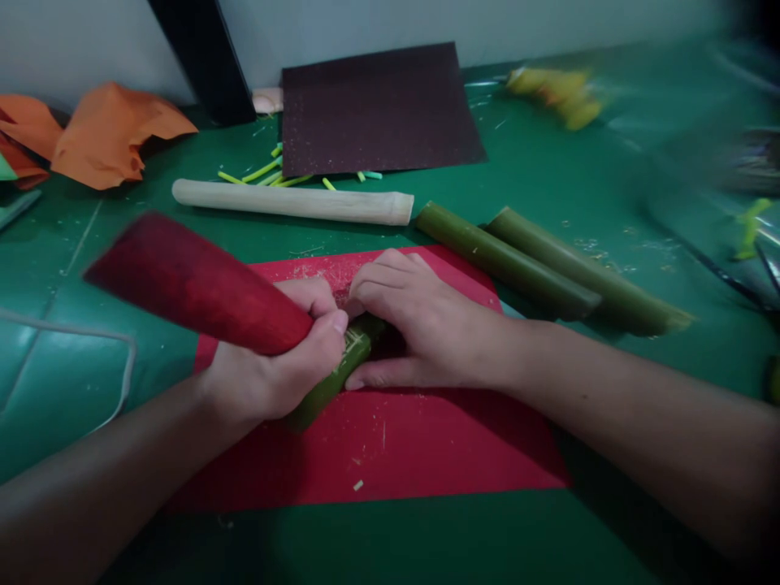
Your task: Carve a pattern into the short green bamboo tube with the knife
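My left hand (280, 357) is closed around a thick dark red handle-like piece (201, 284). Its wide, slanted end points up and to the left, and its lower end is hidden in my fist. Below that fist a green bamboo piece (329, 382) lies aslant on a red sheet (439, 439), with pale scraped marks on its skin. My right hand (414, 317) arches over the far part of the bamboo, fingers curled around it and thumb along its near side. Between the two hands the contact point is hidden.
Beyond the sheet lie a pale peeled stick (292, 203) and two green bamboo pieces (512, 260). A dark brown sheet (378, 110) rests on short yellow-green strips (262, 171). Orange paper (115, 134) is crumpled at the back left; a blurred yellow object (554, 93) lies back right.
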Available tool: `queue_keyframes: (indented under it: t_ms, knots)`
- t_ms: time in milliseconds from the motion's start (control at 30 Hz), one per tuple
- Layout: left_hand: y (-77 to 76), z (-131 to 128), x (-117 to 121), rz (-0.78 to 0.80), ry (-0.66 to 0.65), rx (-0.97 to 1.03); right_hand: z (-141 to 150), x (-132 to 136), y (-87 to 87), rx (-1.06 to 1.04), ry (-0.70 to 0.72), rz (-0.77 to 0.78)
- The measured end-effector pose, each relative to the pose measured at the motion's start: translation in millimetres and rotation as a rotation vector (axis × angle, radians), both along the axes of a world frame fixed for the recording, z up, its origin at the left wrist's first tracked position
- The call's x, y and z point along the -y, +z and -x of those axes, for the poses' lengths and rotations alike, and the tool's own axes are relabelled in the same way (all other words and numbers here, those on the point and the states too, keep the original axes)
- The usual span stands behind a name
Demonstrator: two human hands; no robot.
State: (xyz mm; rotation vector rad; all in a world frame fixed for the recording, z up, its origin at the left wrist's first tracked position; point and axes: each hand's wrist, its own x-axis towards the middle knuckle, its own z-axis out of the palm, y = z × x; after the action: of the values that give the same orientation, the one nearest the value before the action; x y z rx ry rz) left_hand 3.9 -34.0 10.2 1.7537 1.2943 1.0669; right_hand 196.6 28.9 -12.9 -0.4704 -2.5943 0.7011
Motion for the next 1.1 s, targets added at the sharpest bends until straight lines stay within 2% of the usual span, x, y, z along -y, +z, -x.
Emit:
queue_keyframes:
  t_ms: [200, 567, 700, 767, 900, 1000, 1100]
  knots:
    - [-4.5, 10, 4, -0.004, -0.046, -0.061, -1, 0, -1.8, -0.014, 0.003, 0.021]
    - [-3.6, 21, 11, 0.042, -0.143, -0.052, -1, 1, -1.4, -0.011, 0.005, 0.028]
    - [-7.4, 20, 8, 0.023, -0.163, 0.035, 0, 1, -0.7, -0.008, -0.004, 0.014]
    - [-8.5, 16, 6, 0.013, -0.112, 0.093, 0, 2, 0.1, -0.015, -0.003, 0.018]
    - [-5.3, 3, 2, 0.009, 0.144, 0.183, 0, 2, 1.2, 0.000, -0.011, 0.030]
    - [-1.7, -6, -1, 0.064, 0.216, 0.235, 1, 1, 0.8, -0.012, -0.015, 0.022]
    - [-0.3, -11, -2, 0.102, 0.202, 0.245, 3, 1, 0.3, -0.006, -0.014, 0.002]
